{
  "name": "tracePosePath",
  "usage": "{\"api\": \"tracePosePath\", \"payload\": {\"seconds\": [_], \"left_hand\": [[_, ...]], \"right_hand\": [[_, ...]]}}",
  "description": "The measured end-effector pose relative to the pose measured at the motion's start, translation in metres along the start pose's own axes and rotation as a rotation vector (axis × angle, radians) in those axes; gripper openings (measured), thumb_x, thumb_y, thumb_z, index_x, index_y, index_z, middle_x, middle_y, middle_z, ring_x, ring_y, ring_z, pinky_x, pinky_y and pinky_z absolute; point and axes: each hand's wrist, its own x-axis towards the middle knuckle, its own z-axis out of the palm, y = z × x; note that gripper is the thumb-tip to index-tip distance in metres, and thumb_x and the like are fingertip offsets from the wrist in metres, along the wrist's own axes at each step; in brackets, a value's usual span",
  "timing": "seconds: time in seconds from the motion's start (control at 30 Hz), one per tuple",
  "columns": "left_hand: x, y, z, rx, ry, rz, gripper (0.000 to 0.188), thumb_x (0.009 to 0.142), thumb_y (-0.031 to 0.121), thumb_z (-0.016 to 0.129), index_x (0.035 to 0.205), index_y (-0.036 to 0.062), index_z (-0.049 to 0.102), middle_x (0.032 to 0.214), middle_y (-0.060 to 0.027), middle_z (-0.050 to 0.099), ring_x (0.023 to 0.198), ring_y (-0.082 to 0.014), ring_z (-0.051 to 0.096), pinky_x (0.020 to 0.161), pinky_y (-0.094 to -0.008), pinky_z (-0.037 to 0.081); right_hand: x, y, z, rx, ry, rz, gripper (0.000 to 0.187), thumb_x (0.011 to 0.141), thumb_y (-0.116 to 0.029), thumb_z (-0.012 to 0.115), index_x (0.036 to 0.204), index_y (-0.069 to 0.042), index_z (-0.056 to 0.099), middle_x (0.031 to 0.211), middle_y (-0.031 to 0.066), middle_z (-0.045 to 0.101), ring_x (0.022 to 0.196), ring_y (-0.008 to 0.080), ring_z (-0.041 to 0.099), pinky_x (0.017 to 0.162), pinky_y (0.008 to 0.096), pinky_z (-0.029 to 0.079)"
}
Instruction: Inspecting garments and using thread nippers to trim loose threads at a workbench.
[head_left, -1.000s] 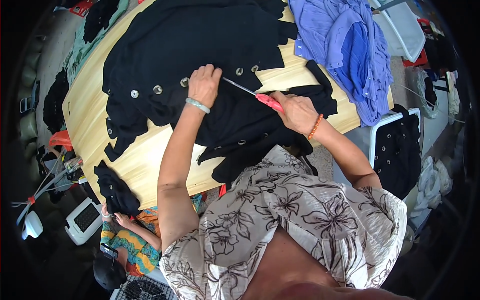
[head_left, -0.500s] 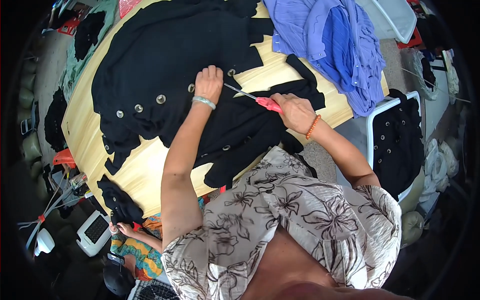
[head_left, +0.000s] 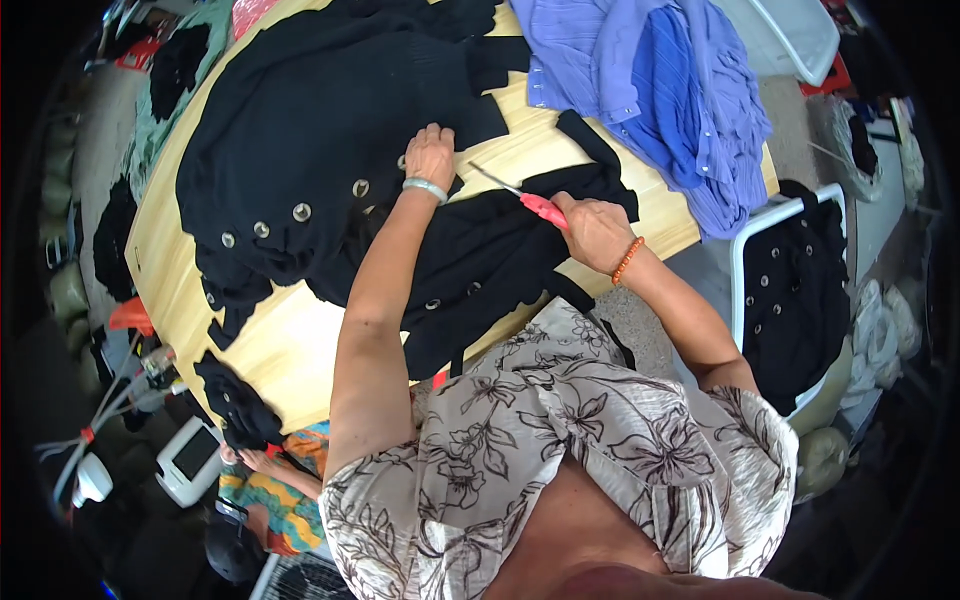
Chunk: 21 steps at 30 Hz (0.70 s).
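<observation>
A black knit cardigan point(head_left: 310, 110) with a row of large round buttons point(head_left: 302, 212) lies spread on the table in front of me. My left hand point(head_left: 431, 155) is closed on its buttoned edge, fingers bent down, hiding part of the last buttons. To its right, my right hand point(head_left: 598, 232) grips a red-handled tool point(head_left: 543, 209) with a thin metal shaft. The tool's tip points up and left, a little apart from my left hand. Under my forearms lies another black buttoned garment point(head_left: 470, 260).
Lavender-blue garments point(head_left: 640, 90) are heaped at the table's point(head_left: 290, 345) far right. A white-rimmed bin point(head_left: 742, 270) with black garments stands to the right, a clear bin point(head_left: 800, 40) beyond. At lower left, another person's hands point(head_left: 250, 458) hold a black piece.
The black cardigan has slid a little left. My left hand has moved slightly right and up along its edge, covering a button that showed before. The tool has shifted slightly right.
</observation>
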Motion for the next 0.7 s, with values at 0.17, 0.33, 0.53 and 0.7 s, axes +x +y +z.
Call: {"api": "tracePosePath", "payload": {"seconds": [0.17,0.33,0.53,0.7], "left_hand": [[-0.008,0.015,-0.033,-0.346,0.021,-0.09,0.018,0.074,0.016,0.069,0.089,0.0079,0.063,0.092,-0.0126,0.06,0.09,-0.0326,0.06,0.082,-0.0406,0.049],[-0.045,-0.01,-0.17,-0.135,0.596,-0.086,0.029,0.063,0.009,0.072,0.09,0.0055,0.063,0.095,-0.0135,0.062,0.09,-0.0331,0.059,0.077,-0.0426,0.046],[-0.187,-0.186,-0.164,0.002,0.688,-1.055,0.039,0.075,0.011,0.058,0.113,0.0046,0.056,0.107,-0.0147,0.06,0.105,-0.0352,0.052,0.093,-0.045,0.04],[-0.242,-0.129,-0.111,0.014,0.212,-0.688,0.055,0.062,0.005,0.066,0.115,0.018,0.057,0.123,-0.0127,0.05,0.122,-0.0353,0.042,0.1,-0.0517,0.032]], "right_hand": [[-0.005,0.002,-0.01,0.124,0.076,0.051,0.025,0.088,-0.023,0.06,0.106,-0.007,0.057,0.077,0.0204,0.065,0.076,0.0397,0.064,0.067,0.0476,0.05],[0.003,0.019,-0.004,-0.055,0.146,0.175,0.033,0.089,-0.036,0.061,0.091,-0.004,0.064,0.072,0.0208,0.064,0.069,0.0404,0.063,0.064,0.0493,0.05],[0.046,-0.034,0.001,0.365,0.219,-0.078,0.034,0.085,-0.032,0.07,0.083,0.002,0.063,0.062,0.0222,0.059,0.061,0.04,0.061,0.053,0.0412,0.046],[0.075,-0.113,0.015,0.362,0.101,-0.301,0.028,0.083,-0.029,0.069,0.082,-0.001,0.064,0.068,0.0203,0.063,0.066,0.0394,0.063,0.06,0.045,0.051]]}}
